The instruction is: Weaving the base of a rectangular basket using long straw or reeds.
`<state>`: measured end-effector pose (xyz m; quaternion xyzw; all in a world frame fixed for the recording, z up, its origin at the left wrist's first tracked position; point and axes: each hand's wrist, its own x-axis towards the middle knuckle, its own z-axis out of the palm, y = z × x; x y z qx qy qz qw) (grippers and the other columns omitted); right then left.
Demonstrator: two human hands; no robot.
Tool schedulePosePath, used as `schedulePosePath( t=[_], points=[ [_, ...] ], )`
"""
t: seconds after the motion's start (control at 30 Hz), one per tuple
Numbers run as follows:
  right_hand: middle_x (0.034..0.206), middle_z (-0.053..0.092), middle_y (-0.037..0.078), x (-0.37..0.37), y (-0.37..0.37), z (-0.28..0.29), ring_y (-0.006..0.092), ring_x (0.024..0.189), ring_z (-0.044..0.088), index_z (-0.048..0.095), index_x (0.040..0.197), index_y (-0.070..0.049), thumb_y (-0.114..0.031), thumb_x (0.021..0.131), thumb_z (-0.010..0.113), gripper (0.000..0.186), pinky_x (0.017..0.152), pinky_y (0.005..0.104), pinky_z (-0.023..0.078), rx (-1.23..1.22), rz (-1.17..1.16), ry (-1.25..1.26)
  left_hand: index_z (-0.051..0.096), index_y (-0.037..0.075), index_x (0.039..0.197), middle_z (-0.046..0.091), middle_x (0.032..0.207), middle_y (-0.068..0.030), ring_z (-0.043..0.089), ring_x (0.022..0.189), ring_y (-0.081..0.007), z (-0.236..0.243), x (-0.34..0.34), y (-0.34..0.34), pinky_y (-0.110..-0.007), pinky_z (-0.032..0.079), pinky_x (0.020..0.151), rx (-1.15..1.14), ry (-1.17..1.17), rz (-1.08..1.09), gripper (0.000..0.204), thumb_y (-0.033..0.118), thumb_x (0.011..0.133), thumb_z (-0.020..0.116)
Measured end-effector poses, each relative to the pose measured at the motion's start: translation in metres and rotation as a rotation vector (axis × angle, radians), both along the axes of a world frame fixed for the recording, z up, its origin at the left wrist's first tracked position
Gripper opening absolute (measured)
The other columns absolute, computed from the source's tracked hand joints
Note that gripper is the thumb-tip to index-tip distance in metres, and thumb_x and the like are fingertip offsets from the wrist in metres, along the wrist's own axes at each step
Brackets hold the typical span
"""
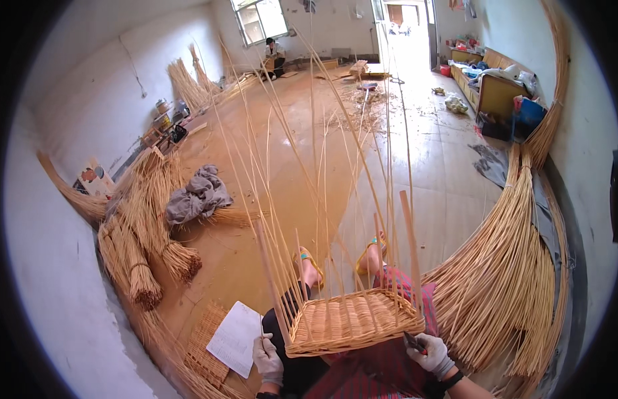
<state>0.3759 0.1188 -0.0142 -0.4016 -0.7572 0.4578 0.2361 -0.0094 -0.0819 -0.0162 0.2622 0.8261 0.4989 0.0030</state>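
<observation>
A half-woven wicker basket [354, 319] rests on my lap, with a rectangular base, low woven sides, thick corner stakes and long thin rods standing up. My right hand [432, 356], in a white glove, is closed around dark-bladed cutters with red on the handle [413, 342], close to the basket's near right corner. By the near left corner is my gloved left hand [267, 360], fingers curled. A thin pale stick seems to rise from it, but what it grips is unclear. A white paper sheet [236, 339] lies just left of that hand.
Large rod bundles lie at right [502, 279] and tied bundles at left [133, 259], beside a grey cloth [199, 194]. A woven mat [206, 346] is under the paper. Another person [274, 56] sits far back. Cuttings [369, 106] litter the floor near the doorway.
</observation>
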Motion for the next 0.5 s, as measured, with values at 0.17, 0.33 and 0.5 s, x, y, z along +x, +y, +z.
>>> schedulePosePath(
  t=[0.17, 0.33, 0.5],
  points=[
    [0.083, 0.072, 0.003, 0.005, 0.024, 0.015, 0.0118, 0.074, 0.068, 0.073, 0.106, -0.006, -0.023, 0.089, 0.077, 0.024, 0.071, 0.0302, 0.055, -0.587, 0.214, 0.134, 0.066, 0.002, 0.107, 0.052, 0.073, -0.0015, 0.048, 0.063, -0.0108, -0.008, -0.001, -0.008, -0.030, 0.042, 0.058, 0.000, -0.020, -0.005, 0.022, 0.015, 0.109, 0.047],
    [0.081, 0.070, 0.002, 0.033, 0.035, 0.040, 0.0082, 0.074, 0.067, 0.071, 0.113, -0.008, -0.023, 0.092, 0.078, 0.027, 0.072, 0.0272, 0.056, -0.433, 0.260, -0.128, 0.062, 0.005, 0.114, 0.054, 0.076, 0.0005, 0.050, 0.063, -0.0112, -0.047, -0.046, -0.061, -0.030, 0.043, 0.052, 0.143, -0.407, 0.233, 0.017, 0.012, 0.106, 0.049],
    [0.084, 0.069, 0.002, 0.065, 0.024, 0.011, 0.0125, 0.076, 0.068, 0.067, 0.108, -0.007, -0.015, 0.089, 0.076, 0.023, 0.073, 0.0299, 0.056, -0.007, -0.046, -0.154, 0.062, 0.006, 0.126, 0.066, 0.108, -0.0118, 0.060, 0.093, -0.0167, -0.130, -0.107, -0.229, -0.033, 0.050, 0.080, -0.607, -0.060, 0.469, 0.031, 0.020, 0.099, 0.060]
  ],
)
